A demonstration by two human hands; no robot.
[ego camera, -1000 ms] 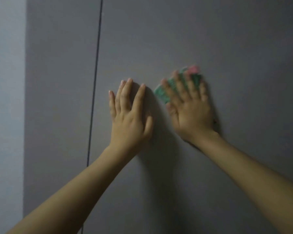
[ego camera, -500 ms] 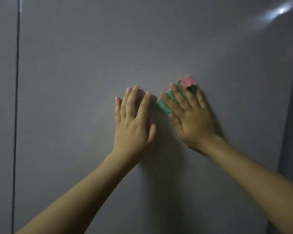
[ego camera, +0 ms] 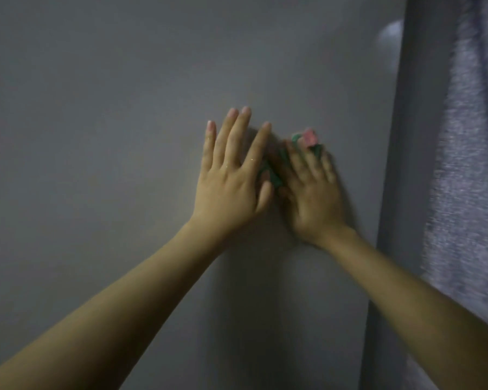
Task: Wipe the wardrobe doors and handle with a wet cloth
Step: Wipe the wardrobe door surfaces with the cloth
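Note:
A plain grey wardrobe door (ego camera: 110, 136) fills most of the view. My left hand (ego camera: 231, 175) lies flat on it with straight, spread fingers and holds nothing. Just to its right, my right hand (ego camera: 313, 192) presses a green and pink cloth (ego camera: 307, 137) flat against the door. The cloth shows past my fingertips and as a green patch between the two hands; most of it is hidden under my palm. My right hand is blurred. No handle is in view.
The door's right edge (ego camera: 389, 192) runs top to bottom beside my right hand. Beyond it hangs a grey-lilac curtain or fabric (ego camera: 468, 164). A pale reflection (ego camera: 389, 35) shows on the door at top right.
The view has swung right: the seam between the doors at the left is gone and the door's right edge and the fabric have come in. Both hands now lie closer together, cloth still pressed.

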